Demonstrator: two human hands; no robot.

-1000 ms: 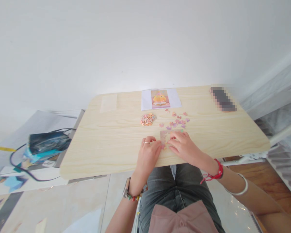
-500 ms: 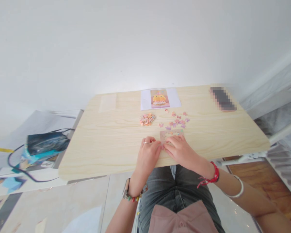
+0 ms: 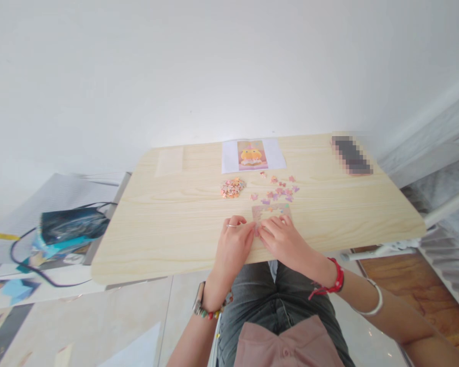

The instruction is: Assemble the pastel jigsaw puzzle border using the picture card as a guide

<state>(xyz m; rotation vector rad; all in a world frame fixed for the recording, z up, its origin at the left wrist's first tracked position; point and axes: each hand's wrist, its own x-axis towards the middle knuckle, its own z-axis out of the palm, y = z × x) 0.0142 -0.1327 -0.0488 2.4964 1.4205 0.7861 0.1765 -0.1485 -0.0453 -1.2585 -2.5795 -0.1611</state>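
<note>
Two hands are pressing together on the joined puzzle section [image 3: 271, 211] near the surface's [image 3: 168, 229] front edge: left hand [image 3: 233, 244] bracing, right hand [image 3: 285, 239] flattening with spread fingers; loose pieces [image 3: 279, 192] are waiting just beyond.

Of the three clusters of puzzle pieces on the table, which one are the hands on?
The flat, joined pink puzzle panel at the near edge; both hands touch it. The heaped pile and scattered loose pieces lie farther back, untouched.

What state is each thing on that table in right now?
Assembled puzzle patch: flat, partly built, both hands on its near edge.
Left hand: fingers pressed down.
Right hand: fingers pressed down.
Piece pile: heaped.
Loose pieces: scattered.
Reference picture: lying flat.
</note>
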